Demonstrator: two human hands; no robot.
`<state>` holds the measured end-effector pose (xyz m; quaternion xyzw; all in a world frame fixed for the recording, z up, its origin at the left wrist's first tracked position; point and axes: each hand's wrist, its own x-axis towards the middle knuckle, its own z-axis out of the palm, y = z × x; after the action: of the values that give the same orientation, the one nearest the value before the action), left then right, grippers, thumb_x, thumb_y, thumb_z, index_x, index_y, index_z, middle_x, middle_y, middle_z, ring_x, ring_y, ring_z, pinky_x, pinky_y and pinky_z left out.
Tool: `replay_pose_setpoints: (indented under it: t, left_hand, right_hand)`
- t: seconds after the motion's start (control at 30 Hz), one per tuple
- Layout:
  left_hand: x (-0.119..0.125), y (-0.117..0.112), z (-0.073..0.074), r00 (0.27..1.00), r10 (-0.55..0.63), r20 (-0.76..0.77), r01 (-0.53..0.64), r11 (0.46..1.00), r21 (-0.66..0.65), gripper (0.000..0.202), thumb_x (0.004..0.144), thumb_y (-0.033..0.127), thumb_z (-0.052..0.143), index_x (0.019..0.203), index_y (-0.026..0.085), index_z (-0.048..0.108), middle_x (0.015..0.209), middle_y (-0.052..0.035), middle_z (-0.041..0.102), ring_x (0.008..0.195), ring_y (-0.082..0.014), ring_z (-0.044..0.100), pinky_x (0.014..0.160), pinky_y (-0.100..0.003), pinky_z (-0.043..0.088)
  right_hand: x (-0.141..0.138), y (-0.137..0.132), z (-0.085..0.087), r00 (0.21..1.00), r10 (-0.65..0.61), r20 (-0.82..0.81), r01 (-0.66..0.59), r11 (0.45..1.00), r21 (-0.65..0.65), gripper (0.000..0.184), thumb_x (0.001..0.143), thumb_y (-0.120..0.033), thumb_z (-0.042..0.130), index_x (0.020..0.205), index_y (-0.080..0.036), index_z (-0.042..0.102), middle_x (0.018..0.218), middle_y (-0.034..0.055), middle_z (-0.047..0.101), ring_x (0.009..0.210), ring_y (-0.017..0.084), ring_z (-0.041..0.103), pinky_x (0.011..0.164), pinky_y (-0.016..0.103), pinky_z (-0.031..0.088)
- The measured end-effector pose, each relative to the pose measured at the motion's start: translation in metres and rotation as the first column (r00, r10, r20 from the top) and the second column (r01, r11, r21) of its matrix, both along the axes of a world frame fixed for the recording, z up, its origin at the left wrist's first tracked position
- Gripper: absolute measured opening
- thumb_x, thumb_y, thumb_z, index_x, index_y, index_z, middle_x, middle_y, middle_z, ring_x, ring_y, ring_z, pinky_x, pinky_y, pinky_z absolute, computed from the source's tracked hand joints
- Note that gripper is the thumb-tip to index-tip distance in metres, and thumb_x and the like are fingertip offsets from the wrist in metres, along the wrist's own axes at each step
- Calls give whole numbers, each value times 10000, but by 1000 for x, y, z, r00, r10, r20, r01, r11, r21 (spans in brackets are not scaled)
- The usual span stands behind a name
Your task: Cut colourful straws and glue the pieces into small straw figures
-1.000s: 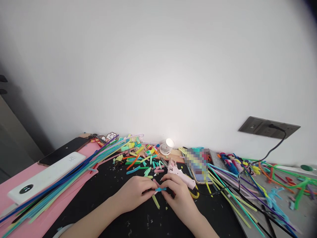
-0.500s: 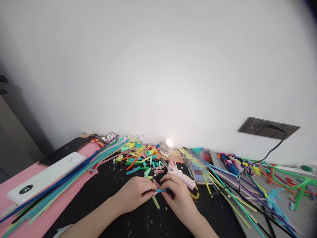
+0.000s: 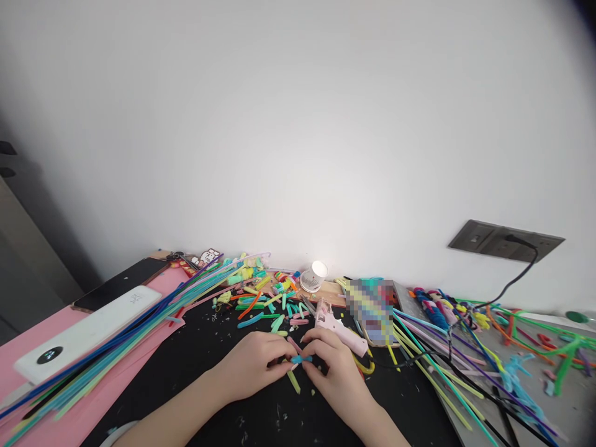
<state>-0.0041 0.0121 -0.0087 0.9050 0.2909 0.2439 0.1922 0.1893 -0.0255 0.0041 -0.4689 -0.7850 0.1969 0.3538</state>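
Observation:
Between my hands is a short blue piece of pipe cleaner (image 3: 300,359). My left hand (image 3: 261,363) pinches its left end, and my right hand (image 3: 328,363) pinches its right end. A yellow-green pipe cleaner piece (image 3: 293,382) lies just below the fingertips, and a pink piece (image 3: 293,343) shows just above them. Beyond my right hand lies a pale pink glue gun (image 3: 342,332). Many short cut pipe cleaner pieces (image 3: 261,304) in several colours are scattered on the black mat (image 3: 195,354) past my left hand.
Long pipe cleaners (image 3: 177,310) and a white power bank (image 3: 88,332) lie at left, near a dark phone (image 3: 121,284). A paper cup (image 3: 314,276) stands by the wall. At right are more long pipe cleaners (image 3: 433,372), a black cable (image 3: 505,282) and a wall socket (image 3: 506,242).
Both hands stay almost in place. The fingertips shift very slightly around the blue piece.

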Motion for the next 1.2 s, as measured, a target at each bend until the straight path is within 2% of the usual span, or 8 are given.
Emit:
replay_pose_setpoints:
  t: [0.2, 0.53, 0.87, 1.2]
  left_hand:
    - [0, 1, -4, 1000, -20, 4, 20, 1000, 18, 154, 889, 243, 467, 894, 198, 614, 810, -2, 654, 736, -140, 589, 670, -210, 404]
    - [0, 1, -1, 1000, -10, 12, 10, 1000, 6, 158, 889, 225, 463, 907, 202, 618, 824, 2, 658, 738, -133, 595, 672, -206, 410]
    - [-1, 4, -4, 1000, -13, 1, 13, 999, 36, 173, 890, 219, 452, 915, 199, 622, 807, -6, 653, 723, -138, 591, 669, -217, 413]
    - [-1, 1, 0, 1000, -18, 23, 17, 998, 54, 182, 889, 216, 449, 892, 196, 630, 784, -9, 653, 702, -137, 588, 646, -212, 414]
  right_hand:
    - [-1, 0, 2, 1000, 12, -5, -12, 1000, -17, 227, 686, 0, 581, 786, -202, 605, 954, 27, 583, 927, 163, 555, 831, 262, 428]
    - [2, 2, -1, 1000, 4, 21, -4, 1000, -7, 218, 706, -20, 571, 819, -202, 613, 942, 37, 588, 920, 177, 554, 820, 280, 441]
    - [3, 2, 0, 999, 6, 36, -7, 1000, 27, 181, 733, -38, 558, 796, -198, 613, 932, 39, 587, 903, 173, 561, 803, 278, 447]
    - [3, 2, -3, 999, 10, 41, -12, 999, 39, 184, 743, -45, 553, 797, -207, 620, 928, 35, 585, 894, 169, 563, 789, 274, 451]
